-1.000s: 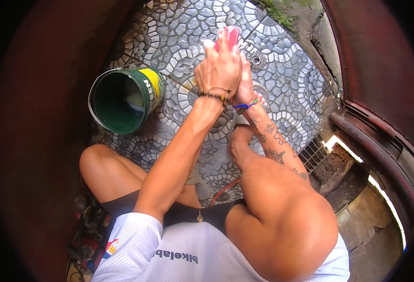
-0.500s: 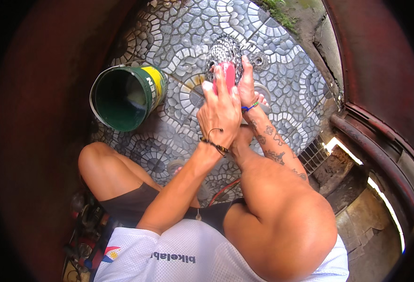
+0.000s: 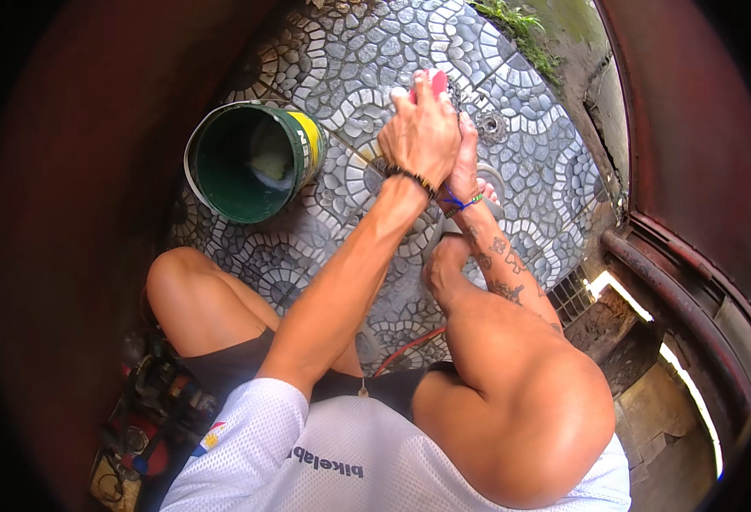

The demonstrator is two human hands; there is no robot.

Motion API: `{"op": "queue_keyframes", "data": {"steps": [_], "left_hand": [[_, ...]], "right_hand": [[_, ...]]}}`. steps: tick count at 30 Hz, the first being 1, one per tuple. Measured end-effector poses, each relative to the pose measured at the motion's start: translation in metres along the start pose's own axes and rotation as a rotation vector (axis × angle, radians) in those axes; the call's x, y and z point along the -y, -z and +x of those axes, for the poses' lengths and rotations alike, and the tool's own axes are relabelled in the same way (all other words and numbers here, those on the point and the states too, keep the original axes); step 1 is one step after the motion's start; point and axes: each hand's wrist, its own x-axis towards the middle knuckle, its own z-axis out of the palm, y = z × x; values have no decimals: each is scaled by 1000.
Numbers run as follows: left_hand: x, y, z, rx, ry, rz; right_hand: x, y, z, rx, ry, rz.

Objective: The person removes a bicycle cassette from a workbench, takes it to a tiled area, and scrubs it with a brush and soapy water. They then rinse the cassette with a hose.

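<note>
My left hand (image 3: 422, 136) is closed round a pink, oblong scrub brush (image 3: 439, 82); its bristles are hidden. Beneath the brush and fingers a bicycle cassette (image 3: 455, 96) with dark toothed rings shows only at its right edge. My right hand (image 3: 463, 158) supports the cassette from the near right side, its thumb along it and the other fingers mostly out of sight. The two hands overlap at arm's length over the stone-patterned floor. A small round metal sprocket (image 3: 491, 127) lies on the floor just right of the hands.
A green bucket (image 3: 213, 162) with a yellow band stands at the left, pale suds or water inside. My bent knees flank my arms. Tools (image 3: 149, 418) lie at lower left. A red hose (image 3: 410, 348) crosses the floor; a metal grate (image 3: 573, 299) and rusty pipe (image 3: 683, 286) are at right.
The brush and my left hand have moved up and over the cassette, covering most of it. In the picture, bucket and floor have shifted slightly right as the view turned.
</note>
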Motion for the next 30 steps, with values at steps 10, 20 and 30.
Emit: {"op": "queue_keyframes", "data": {"steps": [10, 20, 30], "left_hand": [[-10, 10, 1, 45, -97, 42], [52, 130, -88, 122, -45, -107], [253, 78, 31, 854, -21, 529]], "right_hand": [[-2, 2, -6, 7, 115, -102], [48, 42, 10, 56, -78, -73], [75, 37, 30, 232, 44, -151]]}}
